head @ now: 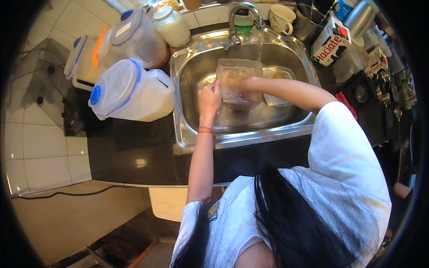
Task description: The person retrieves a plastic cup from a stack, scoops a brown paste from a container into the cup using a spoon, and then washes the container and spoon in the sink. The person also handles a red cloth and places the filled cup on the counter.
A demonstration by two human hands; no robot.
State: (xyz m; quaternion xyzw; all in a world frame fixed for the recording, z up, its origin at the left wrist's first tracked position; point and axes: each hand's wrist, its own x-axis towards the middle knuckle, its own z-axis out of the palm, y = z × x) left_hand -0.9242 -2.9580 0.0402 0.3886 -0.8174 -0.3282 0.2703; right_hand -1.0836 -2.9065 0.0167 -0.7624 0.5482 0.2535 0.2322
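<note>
My left hand (210, 97) grips the left wall of a clear plastic container (238, 65), which is held tilted over the stainless steel sink (192, 110). My right hand (248, 87) reaches inside this container; its fingers are partly hidden, so whether they hold anything cannot be told. Water runs from the chrome faucet (248, 7) at the container's back right corner. A second clear container or lid (281, 100), with something yellow at it, lies in the sink under my right forearm.
Left of the sink stand a blue-rimmed plastic container (117, 83), further lidded containers (139, 37) and a glass jar (172, 28). Behind it are a floral cup (282, 18) and a metal pot (306, 23). A milk carton (331, 42) stands at the right.
</note>
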